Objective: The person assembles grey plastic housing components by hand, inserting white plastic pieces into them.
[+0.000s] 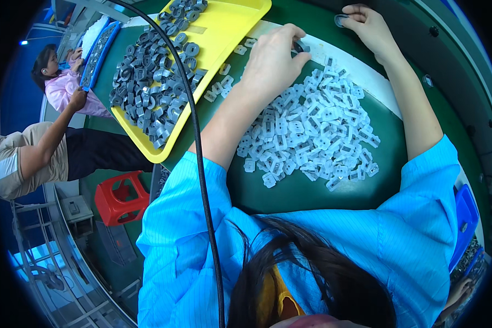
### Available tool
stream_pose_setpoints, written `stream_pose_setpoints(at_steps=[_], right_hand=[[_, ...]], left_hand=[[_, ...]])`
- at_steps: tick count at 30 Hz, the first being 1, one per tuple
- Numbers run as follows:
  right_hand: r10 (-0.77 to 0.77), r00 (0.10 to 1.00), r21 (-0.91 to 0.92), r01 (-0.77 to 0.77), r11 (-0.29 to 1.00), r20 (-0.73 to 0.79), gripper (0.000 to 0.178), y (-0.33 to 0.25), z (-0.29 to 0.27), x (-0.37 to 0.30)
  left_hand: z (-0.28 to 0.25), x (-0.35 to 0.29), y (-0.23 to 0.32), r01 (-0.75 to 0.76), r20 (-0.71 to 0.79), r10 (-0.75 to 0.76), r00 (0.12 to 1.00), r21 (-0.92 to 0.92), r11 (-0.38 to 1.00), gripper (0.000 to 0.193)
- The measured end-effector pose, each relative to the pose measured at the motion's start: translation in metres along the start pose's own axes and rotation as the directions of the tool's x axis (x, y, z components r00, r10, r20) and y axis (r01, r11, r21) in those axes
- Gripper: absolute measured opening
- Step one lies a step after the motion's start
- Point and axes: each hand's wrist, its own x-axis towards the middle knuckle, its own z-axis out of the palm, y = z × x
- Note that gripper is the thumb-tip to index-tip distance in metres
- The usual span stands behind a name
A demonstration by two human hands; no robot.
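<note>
Between the thumb and fingers of my left hand [270, 60] is a dark grey plastic ring [300, 47], partly hidden by the fingers. My right hand [369, 30], farther off to the right, pinches another grey plastic ring [340, 21] at its fingertips. Below my hands, a wide heap of small translucent white plastic pieces [311, 123] with dark slots lies on the green tabletop [385, 177]. To the left of my left arm is a yellow tray [238, 27] with a mass of grey plastic rings [153, 82] in it.
A black cable [199, 147] crosses the view. A white strip [385, 98] runs along the table behind the heap. Two co-workers are at the left, near a blue tray [95, 60] and a red stool [106, 202]. A blue bin [464, 213] stands at the right.
</note>
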Motion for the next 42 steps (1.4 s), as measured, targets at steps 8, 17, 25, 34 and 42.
stream_pose_setpoints(at_steps=[8,17,25,34,42], right_hand=[[-0.181,0.872,-0.455,0.403,0.794,0.456,0.025,-0.042,-0.007,-0.035],[-0.336,0.821,-0.381,0.526,0.761,0.462,0.018,-0.045,0.023,-0.053],[-0.326,0.829,-0.297,0.486,0.822,0.456,0.018,-0.041,0.024,-0.047],[-0.182,0.897,0.212,0.102,0.972,0.403,0.009,-0.087,0.031,-0.069],[-0.238,0.846,0.244,0.132,0.961,0.477,0.017,-0.061,0.032,-0.056]], left_hand=[[-0.004,-0.010,-0.007,-0.174,-0.208,0.184,0.961,0.067,0.983,0.033],[-0.037,-0.025,-0.015,0.249,0.228,-0.117,0.967,-0.943,0.219,0.041],[-0.034,-0.023,-0.022,0.208,0.195,-0.074,0.978,-0.940,0.272,0.043],[-0.015,-0.027,-0.007,-0.047,-0.165,-0.066,0.984,-0.598,0.800,0.037],[-0.011,-0.032,-0.001,-0.142,-0.311,0.030,0.950,-0.343,0.928,0.033]])
